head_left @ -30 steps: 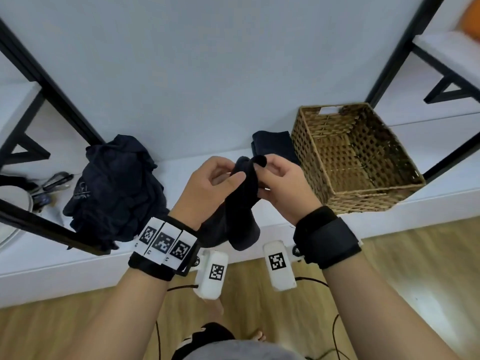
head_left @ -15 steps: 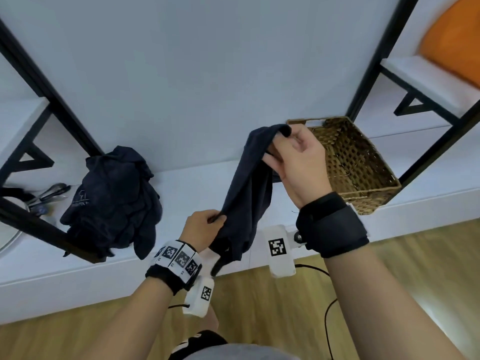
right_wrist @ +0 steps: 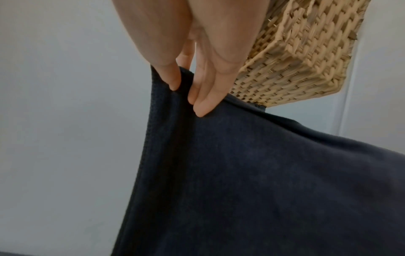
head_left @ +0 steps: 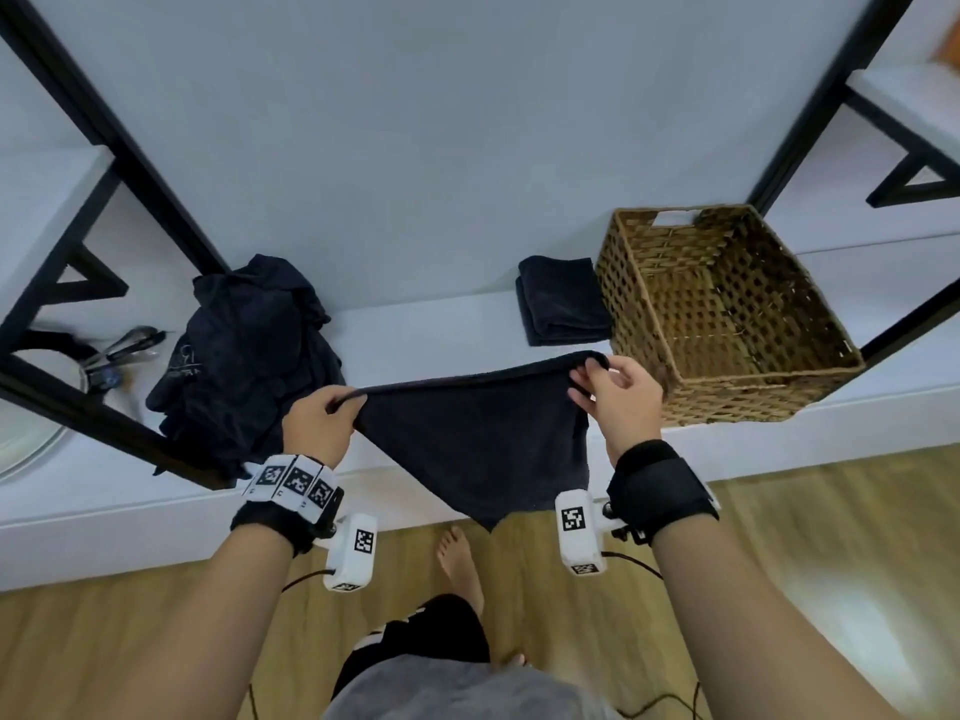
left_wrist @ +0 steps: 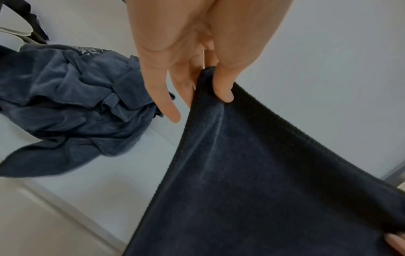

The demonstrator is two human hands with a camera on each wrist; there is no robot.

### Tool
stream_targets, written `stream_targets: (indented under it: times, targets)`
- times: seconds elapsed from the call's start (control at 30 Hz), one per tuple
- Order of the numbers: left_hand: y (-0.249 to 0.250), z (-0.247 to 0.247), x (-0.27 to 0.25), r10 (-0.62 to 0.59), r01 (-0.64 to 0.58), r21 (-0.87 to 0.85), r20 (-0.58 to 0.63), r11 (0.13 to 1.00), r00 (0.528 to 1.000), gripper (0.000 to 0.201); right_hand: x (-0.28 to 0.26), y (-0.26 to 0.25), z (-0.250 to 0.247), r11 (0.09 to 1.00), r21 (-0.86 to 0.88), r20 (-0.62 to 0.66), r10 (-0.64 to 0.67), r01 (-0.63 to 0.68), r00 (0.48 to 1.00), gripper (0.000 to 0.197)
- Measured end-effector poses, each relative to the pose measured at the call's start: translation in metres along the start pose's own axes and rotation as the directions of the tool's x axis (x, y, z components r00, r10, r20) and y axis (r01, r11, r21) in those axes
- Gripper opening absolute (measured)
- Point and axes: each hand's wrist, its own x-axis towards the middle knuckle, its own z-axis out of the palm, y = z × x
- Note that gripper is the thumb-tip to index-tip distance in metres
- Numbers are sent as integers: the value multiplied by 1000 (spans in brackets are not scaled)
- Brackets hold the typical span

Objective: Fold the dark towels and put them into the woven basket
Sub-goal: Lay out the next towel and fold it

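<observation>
- Towel [head_left: 483, 439] stretched level between left hand [head_left: 317, 426] and right hand [head_left: 615, 402], each pinching a top corner
- Hanging below both grips, woven basket [head_left: 727, 314] just right of right hand

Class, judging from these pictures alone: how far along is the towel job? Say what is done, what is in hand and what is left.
Done: one folded towel lies beside the basket, which looks empty. In hand: the left hand and right hand each pinch a top corner of a spread towel, not yet folded. Left: fold it, work through the crumpled pile, then put the towels in the basket.
</observation>
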Motion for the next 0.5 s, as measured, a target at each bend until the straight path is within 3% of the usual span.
stream_targets:
  times: [0.27, 0.4, 0.5]
  targets:
    - [11, 3, 65, -15, 23, 72, -116, 997, 993, 12, 57, 24, 31, 995, -102, -94, -1, -8, 996, 9]
    - [6, 10, 115, -29, 47, 138, -133, 989, 991, 15, 96, 35, 62, 986, -138, -95, 80, -93, 992, 7]
    - [-11, 26, 157, -105, 112, 69, -104, 991, 989, 14, 132, 49, 88, 970, -203, -77, 122, -136, 990, 21]
